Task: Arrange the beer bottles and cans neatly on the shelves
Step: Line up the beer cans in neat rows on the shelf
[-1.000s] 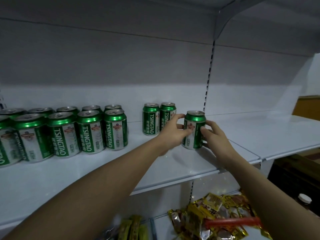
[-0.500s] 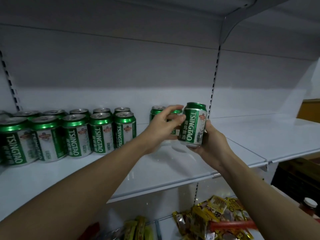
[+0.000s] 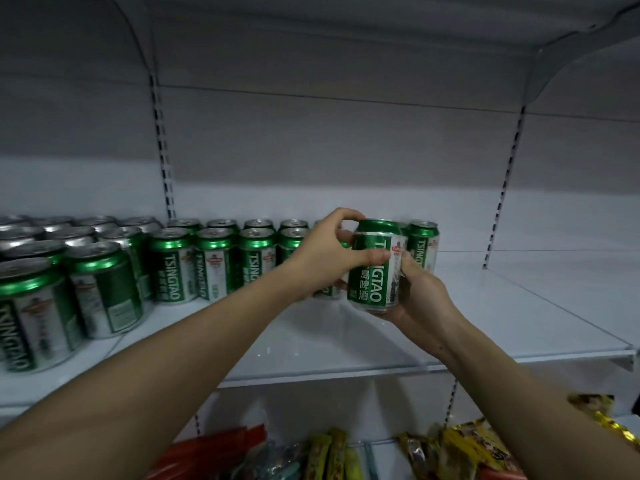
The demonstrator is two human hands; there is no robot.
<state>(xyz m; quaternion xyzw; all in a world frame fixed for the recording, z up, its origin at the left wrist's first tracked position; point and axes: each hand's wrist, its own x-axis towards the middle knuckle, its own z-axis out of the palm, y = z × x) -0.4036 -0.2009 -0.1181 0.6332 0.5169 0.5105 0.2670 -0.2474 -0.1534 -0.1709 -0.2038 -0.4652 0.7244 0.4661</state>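
Held can (image 3: 375, 266) is off the white shelf (image 3: 346, 341), raised since a second ago, when it stood there. Axis near upright, top tilted slightly right, TSINGTAO label facing camera. Left hand (image 3: 323, 258) and right hand (image 3: 420, 292) both grip it, beside a standing can (image 3: 424, 245).

The glossy green-and-white metal beer cans (image 3: 214, 263) with silvery brushed tops stand on a smooth, faintly reflective white metal shelf (image 3: 346, 344) above shiny foil snack packets (image 3: 464, 448).

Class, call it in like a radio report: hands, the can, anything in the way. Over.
Both hands, left hand and right hand, grip the can, lifted off the shelf. Rows of cans stand left; one can behind. Path clear.
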